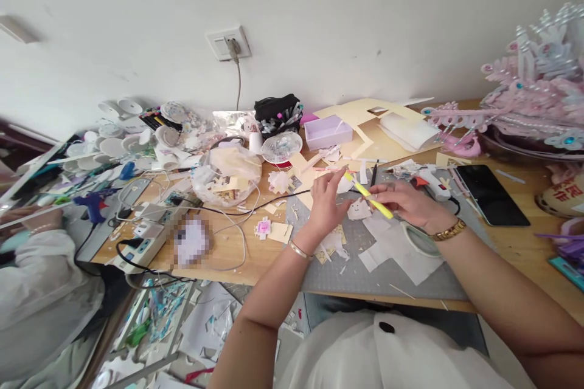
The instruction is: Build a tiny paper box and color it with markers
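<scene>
The yellow stick (382,209) lies between the two hands above the counter (515,243), slanting from its upper end at the left fingertips down to its lower end by the right hand. The right hand (408,199) pinches it narrowly between thumb and fingers, towards the lower end. The left hand (325,202) has its thumb parted from its fingers, with the fingertips at the stick's upper end; whether they grip it or only touch it, I cannot tell. Just below the stick lies one small white card (359,209) with a face drawn on it, and just above it one black pen (375,175). Near the right wrist are one white ring (414,248) and one gold band (449,231); one bangle (300,250) circles the left wrist. Beyond the right hand there is one glue gun (438,183), white and orange, then one dark-screened phone (493,194). Towards the wall stand one lilac box (331,137) and one black pouch (276,110) full of pens. Paper scraps on the one grey mat (328,276) overlap too much to count, as do the pink tiaras (529,97) heaped at the far right.
</scene>
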`<action>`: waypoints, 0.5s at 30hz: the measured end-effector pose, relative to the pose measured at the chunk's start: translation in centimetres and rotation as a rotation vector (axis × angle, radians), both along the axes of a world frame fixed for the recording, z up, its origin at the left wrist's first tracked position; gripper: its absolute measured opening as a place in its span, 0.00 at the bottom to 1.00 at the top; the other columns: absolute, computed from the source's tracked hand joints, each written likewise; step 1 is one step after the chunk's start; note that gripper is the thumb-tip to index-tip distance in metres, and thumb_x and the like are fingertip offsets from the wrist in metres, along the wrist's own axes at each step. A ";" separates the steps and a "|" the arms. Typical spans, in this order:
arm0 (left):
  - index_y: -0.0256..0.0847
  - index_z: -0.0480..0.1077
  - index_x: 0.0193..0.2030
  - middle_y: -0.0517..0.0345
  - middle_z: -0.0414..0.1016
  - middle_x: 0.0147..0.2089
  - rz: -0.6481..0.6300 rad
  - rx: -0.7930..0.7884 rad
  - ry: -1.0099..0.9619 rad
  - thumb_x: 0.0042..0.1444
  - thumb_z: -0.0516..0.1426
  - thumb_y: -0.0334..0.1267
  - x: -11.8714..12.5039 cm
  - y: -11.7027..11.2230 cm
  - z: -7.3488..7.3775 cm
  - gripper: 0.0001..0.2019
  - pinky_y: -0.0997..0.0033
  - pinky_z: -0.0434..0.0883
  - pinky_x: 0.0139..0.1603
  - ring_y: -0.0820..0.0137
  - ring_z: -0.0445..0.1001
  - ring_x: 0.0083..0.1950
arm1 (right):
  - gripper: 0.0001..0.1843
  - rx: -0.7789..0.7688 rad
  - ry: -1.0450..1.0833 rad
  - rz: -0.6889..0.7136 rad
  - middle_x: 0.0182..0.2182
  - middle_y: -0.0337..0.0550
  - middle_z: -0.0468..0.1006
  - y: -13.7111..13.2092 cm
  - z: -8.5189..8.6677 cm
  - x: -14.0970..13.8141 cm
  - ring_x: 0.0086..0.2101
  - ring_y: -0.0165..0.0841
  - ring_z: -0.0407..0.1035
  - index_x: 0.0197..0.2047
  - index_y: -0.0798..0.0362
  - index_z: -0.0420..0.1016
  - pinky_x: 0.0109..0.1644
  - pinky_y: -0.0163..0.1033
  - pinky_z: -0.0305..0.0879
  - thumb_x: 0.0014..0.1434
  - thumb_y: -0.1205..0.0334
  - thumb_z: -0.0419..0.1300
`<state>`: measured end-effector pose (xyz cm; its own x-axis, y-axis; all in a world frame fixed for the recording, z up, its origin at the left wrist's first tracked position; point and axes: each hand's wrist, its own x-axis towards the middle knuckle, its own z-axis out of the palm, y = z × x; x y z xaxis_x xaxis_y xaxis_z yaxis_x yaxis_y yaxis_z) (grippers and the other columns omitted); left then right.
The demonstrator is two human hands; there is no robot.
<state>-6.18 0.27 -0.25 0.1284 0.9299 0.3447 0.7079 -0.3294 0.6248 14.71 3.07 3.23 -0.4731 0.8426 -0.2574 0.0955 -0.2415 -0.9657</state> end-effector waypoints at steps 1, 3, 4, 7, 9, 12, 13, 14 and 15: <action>0.49 0.57 0.70 0.46 0.67 0.62 0.033 0.012 0.052 0.58 0.63 0.38 0.0 -0.1 0.1 0.34 0.52 0.61 0.64 0.57 0.64 0.63 | 0.12 -0.003 -0.024 0.026 0.26 0.43 0.81 -0.2 -0.1 0.1 0.25 0.33 0.73 0.32 0.51 0.82 0.25 0.36 0.67 0.48 0.53 0.68; 0.51 0.62 0.67 0.48 0.68 0.62 0.071 0.021 0.154 0.61 0.61 0.38 -0.1 -0.2 0.3 0.28 0.52 0.60 0.63 0.56 0.64 0.63 | 0.13 0.013 -0.066 0.073 0.27 0.44 0.82 -0.3 -0.2 0.2 0.27 0.36 0.75 0.33 0.51 0.83 0.27 0.37 0.69 0.48 0.51 0.67; 0.52 0.66 0.64 0.49 0.69 0.61 0.072 0.019 0.199 0.62 0.60 0.38 -0.2 -0.2 0.5 0.23 0.53 0.60 0.62 0.56 0.64 0.63 | 0.14 0.029 -0.072 0.091 0.28 0.45 0.82 -0.3 -0.2 0.4 0.27 0.37 0.75 0.34 0.50 0.83 0.28 0.38 0.69 0.48 0.50 0.67; 0.51 0.75 0.52 0.52 0.76 0.51 0.026 -0.009 0.300 0.65 0.57 0.40 -0.3 -0.2 0.7 0.11 0.55 0.59 0.57 0.58 0.66 0.58 | 0.19 0.065 -0.032 0.049 0.29 0.46 0.82 -0.2 0.0 1.1 0.25 0.35 0.72 0.42 0.49 0.84 0.26 0.38 0.67 0.55 0.45 0.63; 0.47 0.76 0.48 0.53 0.78 0.43 -0.009 -0.011 0.338 0.67 0.54 0.42 -0.3 -0.2 0.7 0.10 0.56 0.59 0.55 0.59 0.68 0.53 | 0.27 0.035 0.064 -0.052 0.28 0.46 0.81 -0.1 0.2 1.6 0.23 0.34 0.69 0.45 0.49 0.82 0.24 0.39 0.65 0.59 0.37 0.56; 0.42 0.75 0.44 0.52 0.77 0.35 -0.071 0.040 0.369 0.69 0.51 0.44 0.0 -0.3 0.5 0.13 0.58 0.60 0.51 0.61 0.69 0.46 | 0.33 -0.012 0.238 -0.114 0.27 0.44 0.78 -0.4 0.3 1.6 0.19 0.30 0.63 0.43 0.48 0.81 0.19 0.37 0.59 0.51 0.28 0.59; 0.41 0.75 0.44 0.52 0.77 0.34 -0.106 0.058 0.374 0.69 0.50 0.45 0.1 -0.4 0.4 0.15 0.59 0.61 0.50 0.61 0.69 0.44 | 0.32 -0.007 0.256 -0.111 0.26 0.41 0.77 -0.7 0.1 1.3 0.18 0.29 0.61 0.41 0.48 0.80 0.18 0.36 0.56 0.46 0.29 0.64; 0.40 0.75 0.43 0.51 0.77 0.33 -0.150 0.069 0.375 0.70 0.49 0.46 0.3 -0.4 0.3 0.17 0.60 0.62 0.48 0.62 0.70 0.42 | 0.29 0.007 0.241 -0.118 0.23 0.39 0.75 -0.9 -0.1 0.9 0.17 0.27 0.59 0.37 0.48 0.79 0.17 0.34 0.53 0.43 0.32 0.69; 0.39 0.74 0.42 0.51 0.76 0.32 -0.194 0.071 0.371 0.70 0.47 0.48 0.6 -0.6 0.2 0.19 0.61 0.62 0.46 0.62 0.70 0.40 | 0.26 0.023 0.203 -0.141 0.20 0.37 0.73 -1.2 -0.3 0.4 0.16 0.26 0.59 0.32 0.49 0.76 0.16 0.33 0.52 0.42 0.35 0.71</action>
<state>-5.62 -0.28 -0.04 0.4262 0.8519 0.3044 0.8011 -0.5117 0.3104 15.07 1.88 2.88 -0.3908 0.9083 -0.1492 -0.1343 -0.2167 -0.9670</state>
